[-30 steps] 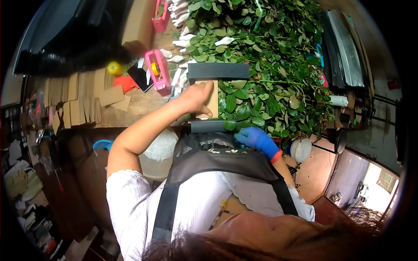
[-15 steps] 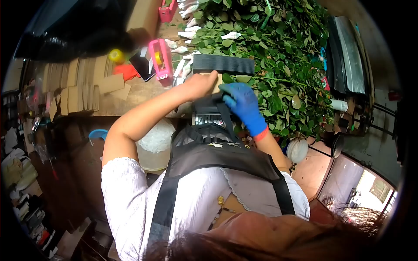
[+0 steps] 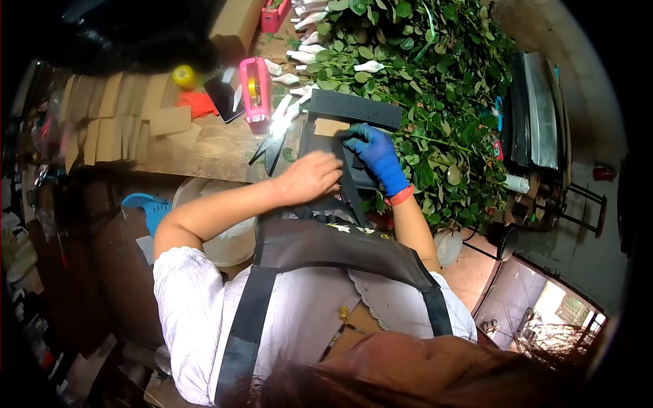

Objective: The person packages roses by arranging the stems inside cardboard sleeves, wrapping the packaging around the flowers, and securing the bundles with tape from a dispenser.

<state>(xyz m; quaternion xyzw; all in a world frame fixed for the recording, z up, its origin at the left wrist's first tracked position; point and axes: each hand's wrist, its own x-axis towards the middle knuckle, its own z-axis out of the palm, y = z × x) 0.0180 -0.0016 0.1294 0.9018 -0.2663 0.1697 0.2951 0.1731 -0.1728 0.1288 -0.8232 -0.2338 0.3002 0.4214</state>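
My left hand point(image 3: 309, 178), bare and blurred, is in front of my dark apron point(image 3: 306, 245), near the front edge of a black tray-like board point(image 3: 309, 141). Its fingers look bent, but the blur hides whether they hold anything. My right hand point(image 3: 374, 153), in a blue glove with an orange cuff, lies over the board's right side. Its fingers are curled by the right end of a tan cardboard piece point(image 3: 330, 128); what they grip is hidden. A ribbed black strip point(image 3: 355, 109) runs along the board's far side. A dark strap point(image 3: 350, 194) passes between my hands.
Leafy green stems point(image 3: 422, 81) with white-wrapped heads point(image 3: 313, 37) are piled behind and right. Scissors point(image 3: 272, 148), a pink tape dispenser point(image 3: 255, 98), a dark phone-like slab point(image 3: 224, 95) and stacked cardboard pieces point(image 3: 119, 122) are on the table point(image 3: 218, 149) leftward.
My left hand has let go of the cardboard piece and drawn back toward my apron. The cardboard now lies on the board, and the scissors have come into view. My gloved hand stays close by.
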